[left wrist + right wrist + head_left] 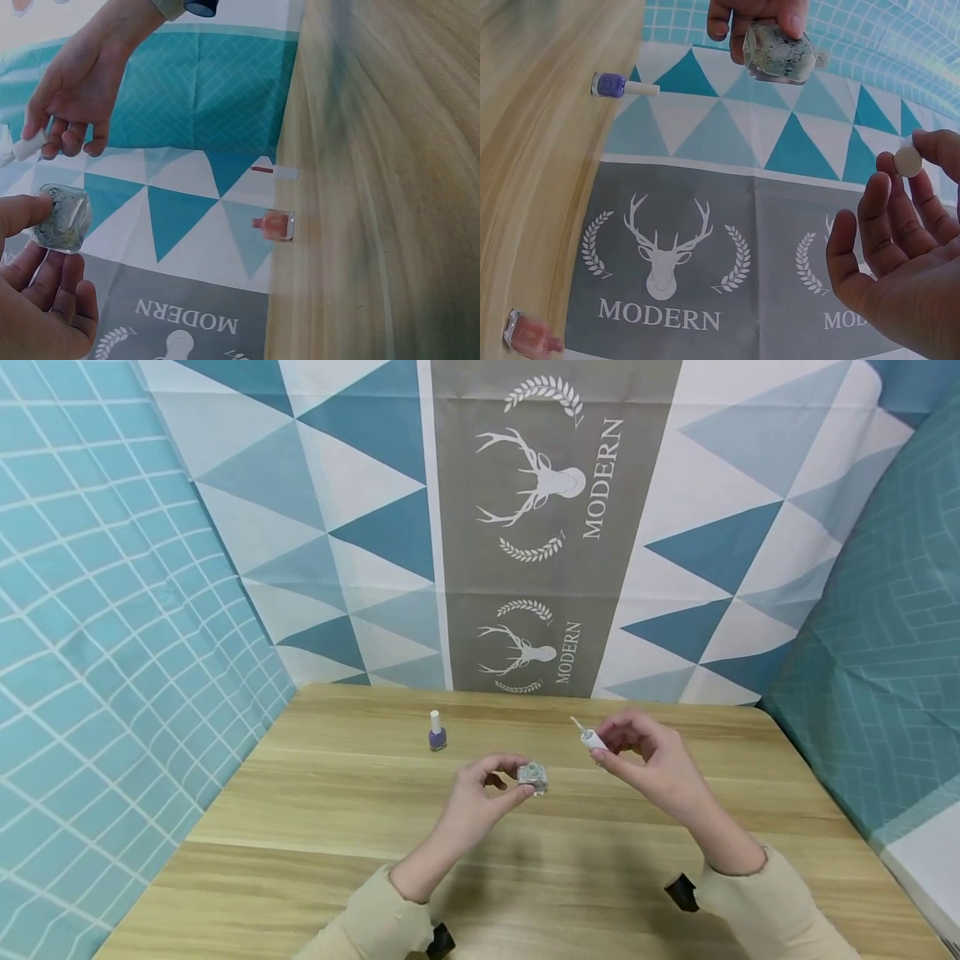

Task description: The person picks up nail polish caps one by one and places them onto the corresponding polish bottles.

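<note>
My left hand (480, 797) pinches an uncapped clear nail polish bottle (533, 778) with pale, dark-flecked polish, thumb on one face and fingers on the opposite one. It is held above the table with its bare neck showing in the right wrist view. To the right and a little farther back, my right hand (660, 768) pinches the white brush cap (592, 740) between thumb and fingers. The brush points up and left, apart from the bottle. From the right wrist view only the cap's round end (908, 161) shows; the brush is hidden there.
A capped purple nail polish bottle (437, 737) stands on the wooden table (337, 810) at the back left. The left wrist view shows an uncapped pink nail polish bottle (276, 225) and a separate white brush cap (285, 172). Patterned cloth (375, 527) hangs behind.
</note>
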Demonstrator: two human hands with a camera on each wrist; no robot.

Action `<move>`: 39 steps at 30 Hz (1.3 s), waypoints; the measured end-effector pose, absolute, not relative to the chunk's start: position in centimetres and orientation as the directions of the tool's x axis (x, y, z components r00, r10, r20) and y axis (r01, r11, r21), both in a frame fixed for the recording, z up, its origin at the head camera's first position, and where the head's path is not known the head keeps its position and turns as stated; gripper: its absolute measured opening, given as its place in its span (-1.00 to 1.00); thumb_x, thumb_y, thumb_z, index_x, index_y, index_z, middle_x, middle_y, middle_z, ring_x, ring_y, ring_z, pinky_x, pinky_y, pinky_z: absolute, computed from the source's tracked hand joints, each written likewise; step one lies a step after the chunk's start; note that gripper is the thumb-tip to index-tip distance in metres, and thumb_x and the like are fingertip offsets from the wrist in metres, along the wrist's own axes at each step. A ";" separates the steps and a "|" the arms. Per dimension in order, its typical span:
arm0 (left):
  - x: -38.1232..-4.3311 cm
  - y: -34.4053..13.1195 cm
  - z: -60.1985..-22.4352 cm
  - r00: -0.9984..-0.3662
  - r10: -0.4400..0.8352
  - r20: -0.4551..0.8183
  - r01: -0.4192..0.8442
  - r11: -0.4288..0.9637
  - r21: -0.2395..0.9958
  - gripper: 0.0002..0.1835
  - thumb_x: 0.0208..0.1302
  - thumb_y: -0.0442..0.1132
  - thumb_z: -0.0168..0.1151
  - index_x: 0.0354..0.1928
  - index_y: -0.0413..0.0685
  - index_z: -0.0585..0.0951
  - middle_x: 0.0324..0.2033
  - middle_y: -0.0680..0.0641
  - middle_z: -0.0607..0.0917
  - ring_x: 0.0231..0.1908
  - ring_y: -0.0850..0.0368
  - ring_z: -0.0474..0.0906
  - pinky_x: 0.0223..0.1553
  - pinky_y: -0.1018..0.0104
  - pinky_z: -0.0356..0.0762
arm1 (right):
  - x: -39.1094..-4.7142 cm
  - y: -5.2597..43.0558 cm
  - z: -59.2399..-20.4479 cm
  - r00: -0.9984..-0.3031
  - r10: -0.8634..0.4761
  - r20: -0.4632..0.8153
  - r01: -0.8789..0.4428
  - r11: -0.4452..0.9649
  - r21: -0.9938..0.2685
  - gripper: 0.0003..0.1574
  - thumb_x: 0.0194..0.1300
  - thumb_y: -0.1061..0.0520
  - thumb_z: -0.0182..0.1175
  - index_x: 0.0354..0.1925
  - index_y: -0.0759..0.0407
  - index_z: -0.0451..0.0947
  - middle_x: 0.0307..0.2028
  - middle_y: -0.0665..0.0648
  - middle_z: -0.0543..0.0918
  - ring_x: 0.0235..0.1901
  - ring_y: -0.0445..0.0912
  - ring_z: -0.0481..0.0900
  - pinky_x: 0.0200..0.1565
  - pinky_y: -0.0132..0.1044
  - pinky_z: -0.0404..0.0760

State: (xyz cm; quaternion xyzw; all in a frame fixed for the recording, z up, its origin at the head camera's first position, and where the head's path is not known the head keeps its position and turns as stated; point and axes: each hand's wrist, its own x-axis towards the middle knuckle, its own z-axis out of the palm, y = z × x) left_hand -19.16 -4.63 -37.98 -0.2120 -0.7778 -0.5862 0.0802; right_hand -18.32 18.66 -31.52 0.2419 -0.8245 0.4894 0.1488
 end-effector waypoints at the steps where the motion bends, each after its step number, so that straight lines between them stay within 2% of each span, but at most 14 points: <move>1: -19.1 -4.6 -38.0 -0.898 0.240 0.369 0.421 0.223 0.879 -0.73 -0.05 -0.19 0.36 -0.22 0.11 0.60 -0.35 0.17 0.62 -0.26 0.24 0.49 -0.27 0.26 0.50 | -18.1 18.5 -31.3 -0.837 -0.253 0.486 -0.548 0.409 -0.730 -0.71 0.02 0.28 0.28 -0.24 0.15 0.47 -0.38 0.03 0.55 -0.42 -0.17 0.48 -0.33 -0.45 0.51; 7: -19.0 -4.4 -38.2 -0.898 0.253 0.359 0.414 0.218 0.884 -0.72 -0.04 -0.14 0.35 -0.21 0.11 0.60 -0.35 0.14 0.62 -0.27 0.16 0.50 -0.27 0.25 0.51 | -17.2 17.9 -30.6 -0.821 -0.268 0.504 -0.570 0.422 -0.705 -0.74 0.00 0.32 0.28 -0.27 0.21 0.49 -0.41 0.06 0.57 -0.44 -0.17 0.47 -0.31 -0.38 0.52; 11: -18.9 -4.4 -38.2 -0.900 0.257 0.351 0.408 0.217 0.887 -0.72 -0.04 -0.13 0.35 -0.21 0.10 0.60 -0.36 0.12 0.62 -0.26 0.06 0.51 -0.27 0.19 0.51 | -17.9 18.3 -31.6 -0.800 -0.297 0.521 -0.599 0.421 -0.681 -0.74 0.01 0.30 0.28 -0.26 0.15 0.51 -0.40 0.03 0.60 -0.42 -0.19 0.49 -0.30 -0.37 0.53; 20: -19.0 -4.4 -37.9 -0.890 0.281 0.359 0.426 0.232 0.874 -0.74 -0.03 -0.13 0.35 -0.23 0.09 0.60 -0.36 0.12 0.62 -0.28 0.14 0.51 -0.28 0.23 0.52 | -18.5 18.8 -32.5 -0.776 -0.341 0.531 -0.631 0.431 -0.645 -0.75 0.03 0.18 0.29 -0.26 -0.03 0.52 -0.32 -0.09 0.58 -0.41 -0.24 0.49 -0.28 -0.43 0.53; 27: -18.8 -4.4 -37.6 -0.879 0.304 0.368 0.442 0.230 0.867 -0.75 -0.03 -0.13 0.35 -0.24 0.11 0.60 -0.37 0.14 0.62 -0.29 0.20 0.50 -0.28 0.27 0.51 | -18.3 18.7 -32.2 -0.758 -0.366 0.539 -0.650 0.479 -0.590 -0.74 0.03 0.14 0.30 -0.26 -0.08 0.52 -0.32 -0.13 0.57 -0.42 -0.27 0.46 -0.30 -0.38 0.53; 39: -18.2 -4.1 -36.6 -0.867 0.323 0.379 0.457 0.216 0.863 -0.75 -0.03 -0.19 0.35 -0.23 0.06 0.61 -0.36 0.13 0.63 -0.31 0.25 0.50 -0.28 0.24 0.52 | -18.1 18.8 -31.5 -0.712 -0.417 0.565 -0.697 0.518 -0.496 -0.72 0.03 0.12 0.30 -0.24 -0.15 0.52 -0.33 -0.21 0.55 -0.40 -0.31 0.43 -0.35 -0.46 0.48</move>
